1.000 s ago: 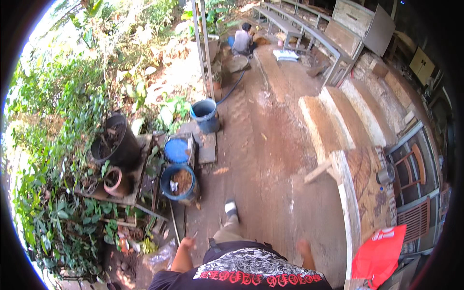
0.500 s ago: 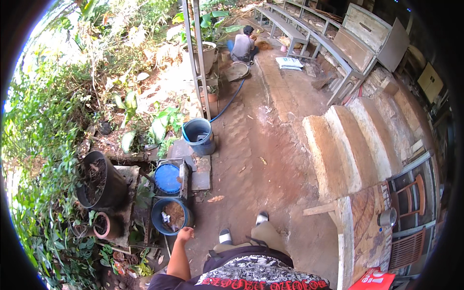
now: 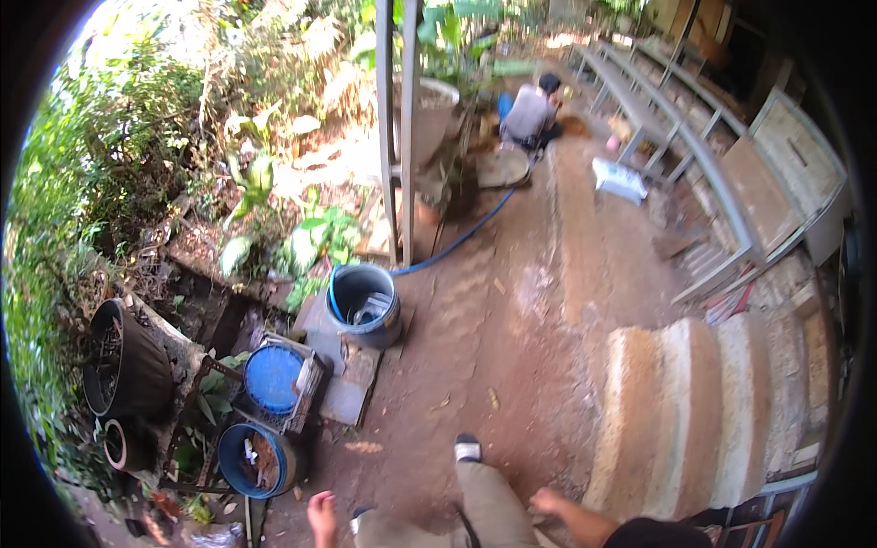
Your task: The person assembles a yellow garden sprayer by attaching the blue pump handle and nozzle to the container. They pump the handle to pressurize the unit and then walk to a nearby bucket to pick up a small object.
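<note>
Left hand: left hand (image 3: 322,517) is hanging empty with fingers loosely together, near the blue bucket of debris (image 3: 256,459).
Right hand: right hand (image 3: 548,501) is hanging beside the thigh, loosely curled, holding nothing.

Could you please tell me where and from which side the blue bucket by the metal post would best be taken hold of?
The blue bucket stands upright with its mouth open, so its top rim is probably the best part to grip. Come from above on the near right side, over bare ground; the hose enters at the far side, and a crate crowds the left. Whether it has a handle cannot be told.
</note>
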The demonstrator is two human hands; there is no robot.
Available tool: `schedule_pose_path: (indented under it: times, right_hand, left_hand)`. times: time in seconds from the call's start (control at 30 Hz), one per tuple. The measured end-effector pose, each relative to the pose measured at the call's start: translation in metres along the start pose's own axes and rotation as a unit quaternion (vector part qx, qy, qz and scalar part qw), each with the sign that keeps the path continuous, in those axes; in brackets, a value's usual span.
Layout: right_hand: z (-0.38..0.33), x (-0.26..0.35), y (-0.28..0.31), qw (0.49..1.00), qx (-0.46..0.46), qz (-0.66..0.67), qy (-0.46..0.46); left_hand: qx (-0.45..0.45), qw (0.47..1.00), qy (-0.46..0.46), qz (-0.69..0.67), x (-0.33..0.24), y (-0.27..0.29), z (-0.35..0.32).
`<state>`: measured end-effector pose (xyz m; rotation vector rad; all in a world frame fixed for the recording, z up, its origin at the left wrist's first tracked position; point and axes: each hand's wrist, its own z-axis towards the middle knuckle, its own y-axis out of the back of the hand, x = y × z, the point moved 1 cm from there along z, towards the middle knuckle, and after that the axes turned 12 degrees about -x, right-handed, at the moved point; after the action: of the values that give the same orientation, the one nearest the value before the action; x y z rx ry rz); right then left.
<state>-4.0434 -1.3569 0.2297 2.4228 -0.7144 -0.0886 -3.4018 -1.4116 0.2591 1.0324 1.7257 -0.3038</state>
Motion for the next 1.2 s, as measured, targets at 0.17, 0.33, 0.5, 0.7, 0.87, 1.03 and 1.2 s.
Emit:
schedule_pose_path:
  times: [0.17, 0.33, 0.5, 0.7, 0.87, 1.03, 1.2]
  right_hand:
    - [0.278, -0.009, 0.013, 0.976, -0.116, 0.183, -0.034]
    - [0.476, 0.108, 0.036, 0.98, -0.121, -0.16, -0.002]
    - [0.589, 0.17, 0.008, 0.909, -0.277, -0.308, 0.046]
    - [0.694, 0.192, -0.027, 0.877, 0.051, -0.478, 0.017]
    - [0.663, 0.273, -0.019, 0.833, 0.178, -0.432, 0.297]
    - [0.595, 0.313, -0.071, 0.711, 0.007, -0.5, 0.495]
    - [0.592, 0.333, -0.111, 0.725, -0.031, -0.461, 0.51]
  left_hand:
    - [0.295, 0.873, -0.257, 0.29, -0.058, -0.207, -0.03]
    - [0.41, 0.771, -0.341, 0.349, 0.047, -0.33, 0.046]
    - [0.41, 0.727, -0.348, 0.427, 0.156, -0.36, 0.095]
    - [0.489, 0.627, -0.301, 0.527, 0.143, -0.327, 0.101]
    - [0.28, 0.671, -0.455, 0.513, 0.143, -0.332, 0.112]
    - [0.386, 0.603, -0.22, 0.662, 0.154, -0.326, 0.106]
    - [0.329, 0.642, -0.372, 0.584, 0.193, -0.316, 0.101]
